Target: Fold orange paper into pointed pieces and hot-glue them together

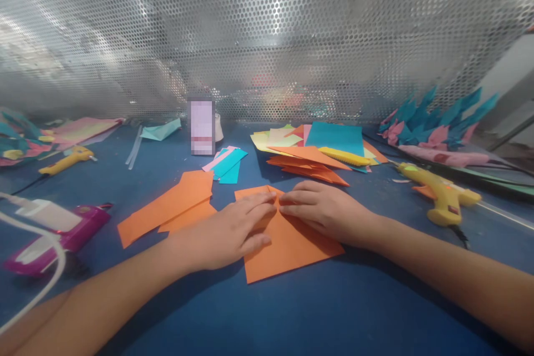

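An orange sheet of paper (287, 250) lies flat in front of me, its far corners folded toward the middle. My left hand (237, 228) rests on its left part with the fingers stretched out and the thumb apart. From the other side, my right hand (321, 208) lies on the folded right part, fingers extended. The fingertips of both hands almost meet at the far end of the sheet, near the fold. More orange paper pieces (175, 200) lie beyond my left forearm. Farther back sits a stack of folded orange papers (311, 166).
A yellow glue gun (444, 194) lies at right, another glue gun (67, 160) at far left. Near my left arm is a magenta power strip (83, 231) with a white plug and cable. A yellow cutter (344, 156) rests on coloured paper; a phone (201, 127) stands before the perforated metal panel (267, 39).
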`<act>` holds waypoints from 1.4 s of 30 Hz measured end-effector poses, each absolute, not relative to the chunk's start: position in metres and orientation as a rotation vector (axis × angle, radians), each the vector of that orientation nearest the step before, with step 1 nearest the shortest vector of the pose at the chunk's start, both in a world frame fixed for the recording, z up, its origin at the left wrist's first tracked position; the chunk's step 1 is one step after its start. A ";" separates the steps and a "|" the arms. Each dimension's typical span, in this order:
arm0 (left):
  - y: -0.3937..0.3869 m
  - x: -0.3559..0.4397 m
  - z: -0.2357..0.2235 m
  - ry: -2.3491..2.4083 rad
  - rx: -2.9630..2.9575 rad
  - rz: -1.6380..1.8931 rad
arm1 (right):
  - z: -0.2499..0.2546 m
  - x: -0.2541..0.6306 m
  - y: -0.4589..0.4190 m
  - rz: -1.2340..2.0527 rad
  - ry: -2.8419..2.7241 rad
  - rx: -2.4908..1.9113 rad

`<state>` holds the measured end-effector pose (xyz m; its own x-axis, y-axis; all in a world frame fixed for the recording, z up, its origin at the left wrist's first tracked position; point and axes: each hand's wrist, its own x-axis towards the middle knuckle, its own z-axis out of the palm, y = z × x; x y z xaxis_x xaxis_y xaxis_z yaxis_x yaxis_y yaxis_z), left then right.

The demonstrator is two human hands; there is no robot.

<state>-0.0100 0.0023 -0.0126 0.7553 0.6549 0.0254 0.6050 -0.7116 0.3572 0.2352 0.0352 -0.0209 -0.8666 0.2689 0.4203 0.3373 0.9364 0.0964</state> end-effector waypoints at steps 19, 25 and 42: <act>0.003 -0.009 -0.013 1.007 2.633 0.129 | -0.021 0.236 0.033 -0.147 -2.687 -0.416; 0.004 -0.008 -0.012 1.017 2.629 0.095 | -0.022 0.236 0.032 -0.107 -2.675 -0.396; 0.005 -0.008 -0.013 1.019 2.700 0.050 | -0.020 0.237 0.032 -0.053 -2.642 -0.420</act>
<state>-0.0082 0.0047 -0.0130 0.7540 0.6544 -0.0569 0.6456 -0.7223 0.2480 0.2370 0.0320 -0.0200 -0.8470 0.2842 0.4491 0.3020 0.9527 -0.0334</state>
